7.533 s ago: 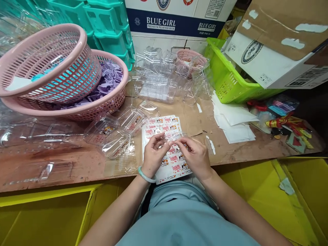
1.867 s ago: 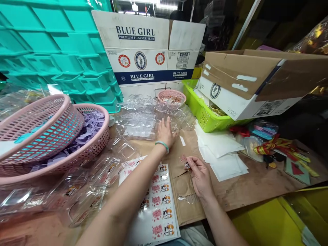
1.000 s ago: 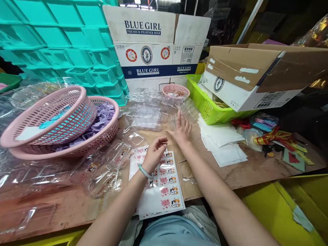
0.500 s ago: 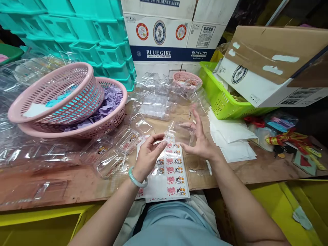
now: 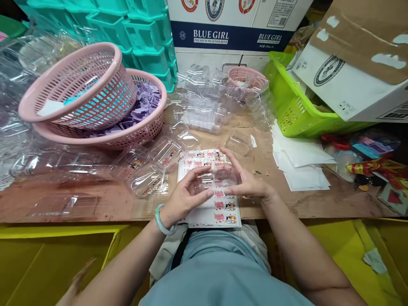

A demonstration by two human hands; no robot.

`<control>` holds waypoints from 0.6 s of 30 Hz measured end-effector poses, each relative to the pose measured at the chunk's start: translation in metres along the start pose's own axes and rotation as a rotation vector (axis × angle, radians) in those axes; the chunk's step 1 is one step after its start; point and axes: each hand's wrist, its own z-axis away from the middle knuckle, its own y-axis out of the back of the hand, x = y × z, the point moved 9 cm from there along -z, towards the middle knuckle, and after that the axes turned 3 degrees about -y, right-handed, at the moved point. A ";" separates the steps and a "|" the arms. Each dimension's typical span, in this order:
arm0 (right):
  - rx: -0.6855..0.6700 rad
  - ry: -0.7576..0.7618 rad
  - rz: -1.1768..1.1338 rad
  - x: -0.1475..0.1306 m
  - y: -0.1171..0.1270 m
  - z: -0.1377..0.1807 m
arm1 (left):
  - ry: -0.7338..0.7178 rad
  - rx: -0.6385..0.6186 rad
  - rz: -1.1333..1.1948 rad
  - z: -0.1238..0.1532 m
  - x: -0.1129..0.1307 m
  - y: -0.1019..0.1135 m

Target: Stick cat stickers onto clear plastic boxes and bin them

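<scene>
1. Left hand (image 5: 185, 196): thumb and fingers gripping left end of clear plastic shell (image 5: 214, 178).
2. Right hand (image 5: 247, 180): thumb and fingers curved round its right end.
3. Shell sits between both hands, above printed sheets (image 5: 204, 217).
4. Printed shells (image 5: 147, 180) lie left of sheets.

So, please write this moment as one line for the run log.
left hand: holds clear plastic piece | right hand: same piece, opposite side | below: sticker sheets | left of sheets: stickered clear containers
</scene>
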 end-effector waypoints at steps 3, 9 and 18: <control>0.534 0.039 0.143 -0.004 0.041 0.011 | 0.104 0.114 0.030 0.006 -0.017 0.017; 0.654 0.171 0.272 -0.046 0.015 0.039 | 0.210 0.193 0.217 0.013 -0.041 0.025; 0.359 -0.132 0.084 -0.023 -0.031 0.020 | 0.244 0.280 0.284 0.013 -0.043 0.025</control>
